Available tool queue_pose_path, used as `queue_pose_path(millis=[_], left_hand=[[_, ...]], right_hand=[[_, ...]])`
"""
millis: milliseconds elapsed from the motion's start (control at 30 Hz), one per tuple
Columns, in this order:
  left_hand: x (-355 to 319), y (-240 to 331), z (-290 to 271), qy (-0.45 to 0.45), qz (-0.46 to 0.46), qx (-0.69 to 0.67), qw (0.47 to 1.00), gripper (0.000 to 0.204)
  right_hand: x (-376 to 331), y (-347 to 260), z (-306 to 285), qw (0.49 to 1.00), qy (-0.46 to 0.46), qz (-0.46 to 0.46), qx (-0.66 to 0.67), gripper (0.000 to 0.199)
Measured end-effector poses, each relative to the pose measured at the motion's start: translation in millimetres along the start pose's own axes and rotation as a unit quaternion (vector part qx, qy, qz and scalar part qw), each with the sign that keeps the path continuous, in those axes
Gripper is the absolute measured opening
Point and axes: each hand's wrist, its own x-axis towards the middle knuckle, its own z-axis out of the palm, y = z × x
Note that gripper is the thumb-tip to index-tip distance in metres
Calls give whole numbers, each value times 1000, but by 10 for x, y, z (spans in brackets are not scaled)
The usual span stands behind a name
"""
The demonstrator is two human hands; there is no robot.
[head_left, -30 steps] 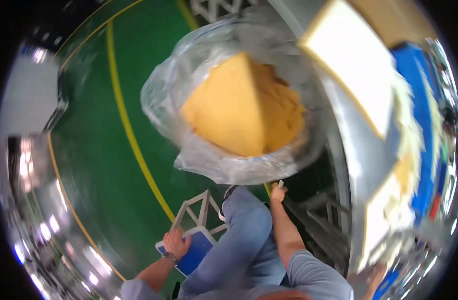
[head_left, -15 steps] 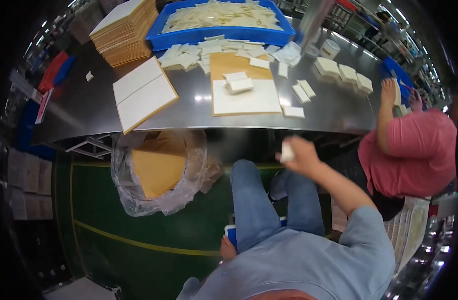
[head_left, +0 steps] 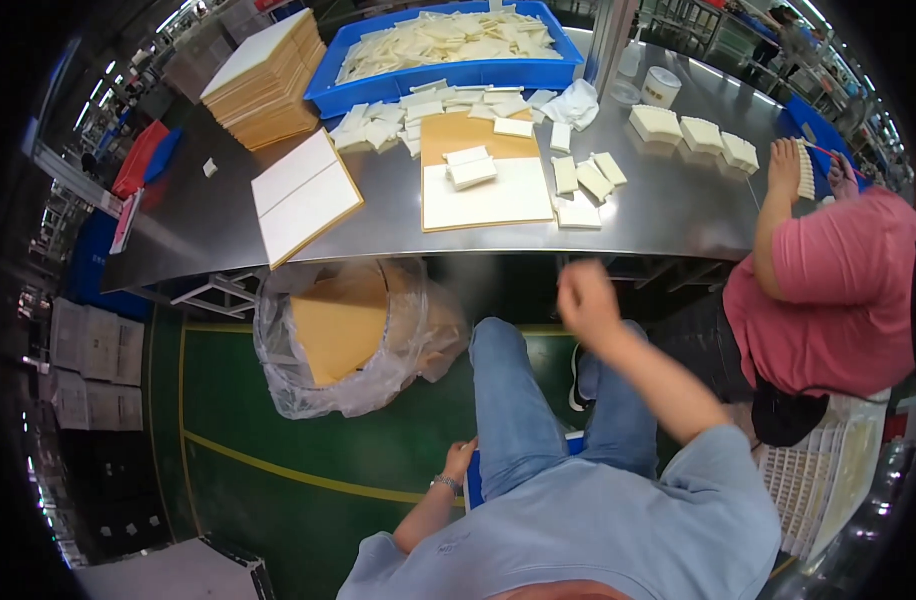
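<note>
A big tub (head_left: 528, 74) sits at the back of the table (head_left: 668, 220), with flat pieces (head_left: 448, 45) in it. More pieces lie in front of the tub. To its left is a stack of boards (head_left: 263, 95). One board (head_left: 303, 205) lies in front of the stack, by the near edge. A middle board (head_left: 488, 205) has small blocks (head_left: 471, 170) on top. Loose blocks (head_left: 595, 181) lie just right of it. Behind those is a cloth (head_left: 575, 103), with a cup (head_left: 661, 88) farther right. A bag (head_left: 323, 400) with a sheet (head_left: 338, 330) in it is below the table's near edge, on the left.
</note>
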Motion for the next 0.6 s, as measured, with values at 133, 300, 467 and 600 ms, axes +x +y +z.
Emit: queue_pose_path(millis=[133, 300, 467, 600], left_hand=[[40, 34, 139, -44, -137, -124, 982, 66], [-173, 248, 267, -48, -280, -209, 936, 34], [-45, 143, 121, -60, -138, -70, 986, 31], [146, 1295, 403, -22, -305, -93, 947, 32]], right_hand=[[-2409, 995, 864, 674, -686, 262, -79, 20], [-3972, 1526, 1221, 583, -718, 338, 174, 29], [-4478, 1521, 1014, 605, -697, 308, 232, 27], [-3279, 1698, 2016, 634, -656, 328, 245, 26]])
